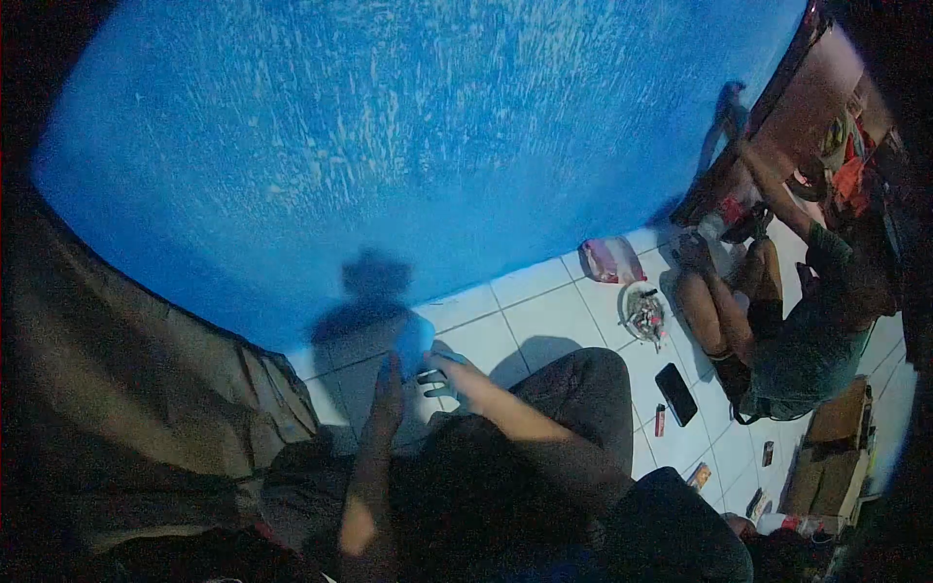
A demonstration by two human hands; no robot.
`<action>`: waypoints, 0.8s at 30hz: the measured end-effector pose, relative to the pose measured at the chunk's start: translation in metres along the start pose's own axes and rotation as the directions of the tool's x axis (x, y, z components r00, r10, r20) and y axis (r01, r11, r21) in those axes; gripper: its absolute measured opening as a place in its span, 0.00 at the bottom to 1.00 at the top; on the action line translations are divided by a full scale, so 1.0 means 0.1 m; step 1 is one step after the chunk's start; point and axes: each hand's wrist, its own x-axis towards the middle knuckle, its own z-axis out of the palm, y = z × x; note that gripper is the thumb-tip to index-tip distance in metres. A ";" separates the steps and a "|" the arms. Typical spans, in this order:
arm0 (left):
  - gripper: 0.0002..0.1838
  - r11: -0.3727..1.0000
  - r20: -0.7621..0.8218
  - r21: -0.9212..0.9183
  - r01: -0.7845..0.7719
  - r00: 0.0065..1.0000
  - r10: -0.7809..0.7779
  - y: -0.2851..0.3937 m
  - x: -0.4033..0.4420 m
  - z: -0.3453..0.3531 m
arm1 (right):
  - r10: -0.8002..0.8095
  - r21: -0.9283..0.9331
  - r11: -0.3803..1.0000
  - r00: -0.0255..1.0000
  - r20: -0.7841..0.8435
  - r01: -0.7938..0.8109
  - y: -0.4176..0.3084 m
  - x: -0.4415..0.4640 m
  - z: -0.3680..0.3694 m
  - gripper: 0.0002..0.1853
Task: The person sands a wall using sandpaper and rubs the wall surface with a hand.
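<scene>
As the wearer sits low over the tiled floor (561, 313), both hands meet in front of the lap, well to the left of the white plate (630, 316). The blue item (415, 342) is up between them, its outline soft; I can't tell what it is. It is already in hand — but nothing shows what has been done to it, or what remains.

Left hand (390, 381): seems clamped on the item's lower left edge, fingers together, finger detail lost in the dimness. Right hand (457, 377): partly open, fingers apart and curved, tips at the item's right side; whether they touch it, I can't tell.

Farther out, a black phone (676, 394) and a red lighter (660, 421) lie on the wearer's side of the plate. A pinkish packet (611, 260) lies just beyond it, toward the blue wall (389, 126). Another person (812, 355) sits right of the plate — knees bent, one arm reaching out.
</scene>
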 end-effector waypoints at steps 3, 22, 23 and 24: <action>0.38 1.000 0.003 0.002 0.009 1.000 -0.009 -0.28 0.02 0.04 | -0.097 -0.166 0.982 0.994 -0.057 0.086 -0.10 0.01 -0.21 0.27; 0.29 0.984 0.124 0.146 0.102 0.985 -0.120 0.35 -0.02 0.01 | -0.975 -0.931 0.141 0.117 -0.190 -0.337 -0.77 -1.25 -3.53 0.18; 0.29 0.985 0.065 0.170 0.001 0.998 -0.012 0.23 -0.04 0.09 | -0.941 -0.866 0.238 0.118 -0.319 -0.439 -0.75 -1.24 -3.52 0.20; 0.29 0.974 0.005 0.208 -0.095 0.995 0.096 0.12 -0.06 0.17 | -0.894 -0.783 0.319 0.104 -0.435 -0.534 -0.77 -1.22 -3.52 0.22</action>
